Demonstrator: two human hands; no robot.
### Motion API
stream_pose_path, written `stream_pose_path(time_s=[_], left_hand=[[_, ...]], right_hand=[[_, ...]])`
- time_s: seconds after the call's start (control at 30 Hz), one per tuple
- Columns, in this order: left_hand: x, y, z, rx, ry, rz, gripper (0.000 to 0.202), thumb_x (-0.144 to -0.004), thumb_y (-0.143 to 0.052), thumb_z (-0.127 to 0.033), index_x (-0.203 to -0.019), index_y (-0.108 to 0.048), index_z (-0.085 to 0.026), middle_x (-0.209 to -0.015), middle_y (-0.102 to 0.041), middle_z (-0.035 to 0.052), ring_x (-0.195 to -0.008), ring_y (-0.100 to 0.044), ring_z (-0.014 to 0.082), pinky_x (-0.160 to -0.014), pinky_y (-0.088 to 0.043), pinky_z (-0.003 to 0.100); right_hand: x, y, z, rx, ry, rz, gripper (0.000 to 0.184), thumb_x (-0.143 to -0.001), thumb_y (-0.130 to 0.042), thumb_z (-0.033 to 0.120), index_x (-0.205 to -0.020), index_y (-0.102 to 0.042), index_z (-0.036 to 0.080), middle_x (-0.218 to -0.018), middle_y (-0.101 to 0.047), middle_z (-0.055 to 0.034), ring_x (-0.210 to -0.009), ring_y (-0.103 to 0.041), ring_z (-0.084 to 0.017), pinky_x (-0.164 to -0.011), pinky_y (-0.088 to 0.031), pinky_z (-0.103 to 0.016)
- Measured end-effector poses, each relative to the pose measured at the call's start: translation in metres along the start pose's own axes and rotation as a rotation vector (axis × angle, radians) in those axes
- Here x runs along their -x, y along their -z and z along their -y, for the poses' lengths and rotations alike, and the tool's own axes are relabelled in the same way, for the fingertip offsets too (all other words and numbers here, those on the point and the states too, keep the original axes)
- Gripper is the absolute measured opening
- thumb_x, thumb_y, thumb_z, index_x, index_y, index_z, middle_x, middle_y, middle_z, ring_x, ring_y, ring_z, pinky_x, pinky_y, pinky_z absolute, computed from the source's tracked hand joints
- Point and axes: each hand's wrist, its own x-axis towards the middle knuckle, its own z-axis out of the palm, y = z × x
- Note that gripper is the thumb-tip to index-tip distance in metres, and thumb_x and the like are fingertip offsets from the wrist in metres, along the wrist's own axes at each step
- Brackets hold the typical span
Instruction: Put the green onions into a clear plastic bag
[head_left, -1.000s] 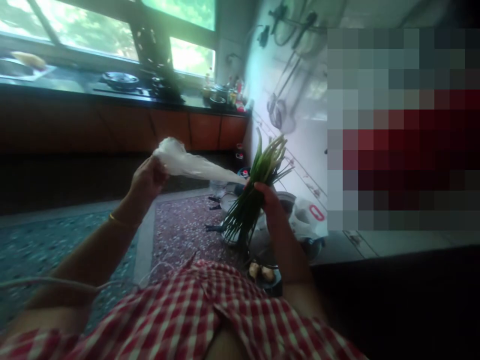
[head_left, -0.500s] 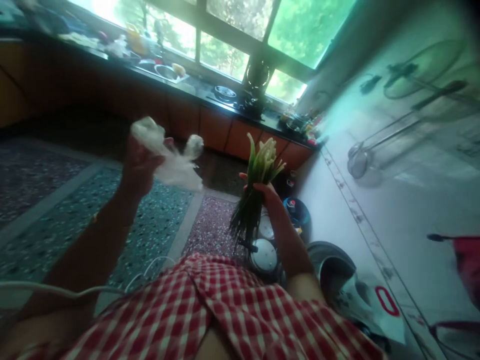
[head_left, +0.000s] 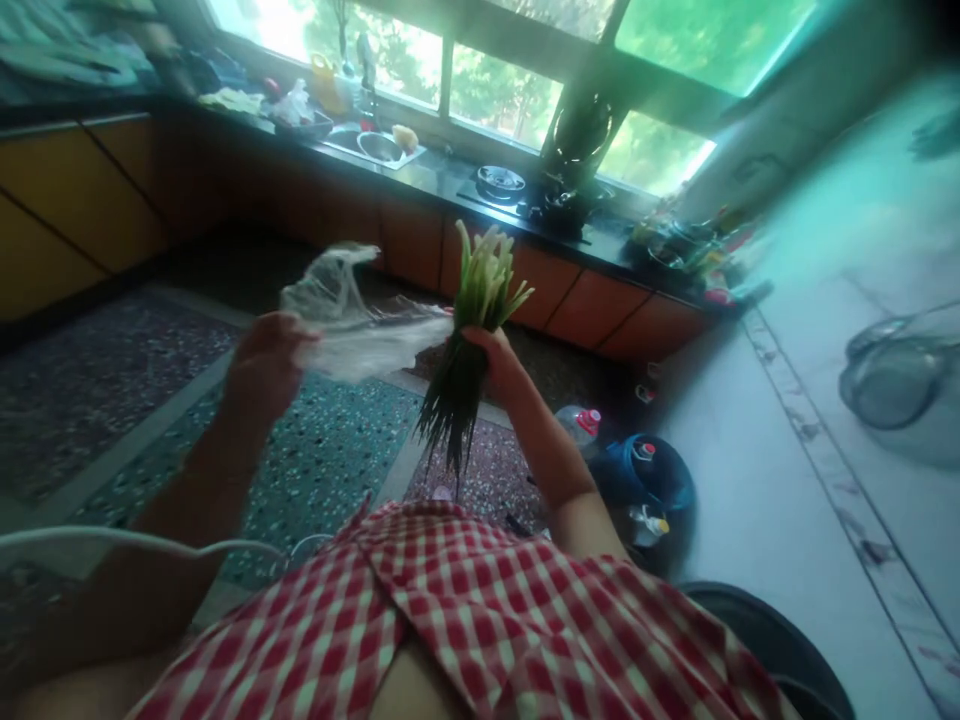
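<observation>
My left hand (head_left: 266,362) is closed on one end of a thin, clear plastic bag (head_left: 367,345). The bag is stretched out sideways, and its far end reaches the fingers of my right hand (head_left: 491,355). That hand is wrapped round a bunch of garlic chives (head_left: 484,275), holding it upright with the pale stalk ends on top and the dark green leaves hanging below. Whether the right fingers also pinch the bag is hidden behind the bunch.
Ahead runs a counter with a sink (head_left: 379,148), a gas stove (head_left: 501,185) and a wok (head_left: 574,205). Bottles, one a clear bottle with a red cap (head_left: 581,425), and a blue bucket (head_left: 652,475) stand by the right wall. A white cable (head_left: 135,538) crosses at left.
The crumpled bag has been spread out towards my right hand. The chives have moved left, closer to my left hand. My view has turned, showing more of the left cabinets.
</observation>
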Motion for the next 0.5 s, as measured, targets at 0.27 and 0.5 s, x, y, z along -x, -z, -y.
stream_pose_path(time_s=[0.27, 0.5], left_hand=[[-0.015, 0.098, -0.007, -0.871, 0.117, 0.175, 0.024, -0.076, -0.068, -0.048, -0.081, -0.077, -0.026, -0.120, -0.071, -0.0006, -0.120, -0.060, 0.0312, -0.117, -0.033, 0.059], [-0.117, 0.036, 0.022, -0.935, 0.082, 0.126, 0.043, -0.076, -0.075, -0.043, -0.111, -0.073, -0.018, -0.114, -0.071, 0.0072, -0.100, -0.064, 0.0235, -0.095, -0.049, 0.033]], right_hand=[[-0.092, 0.005, 0.018, 0.028, 0.008, 0.229, 0.050, -0.060, -0.070, 0.033, -0.108, -0.067, 0.017, -0.091, -0.073, -0.0025, -0.070, -0.063, -0.014, -0.060, -0.052, -0.024], [-0.160, -0.054, 0.005, 0.223, -0.060, 0.402, 0.044, -0.053, -0.081, 0.027, -0.094, -0.067, 0.018, -0.090, -0.070, -0.0008, -0.080, -0.064, -0.016, -0.068, -0.057, -0.026]])
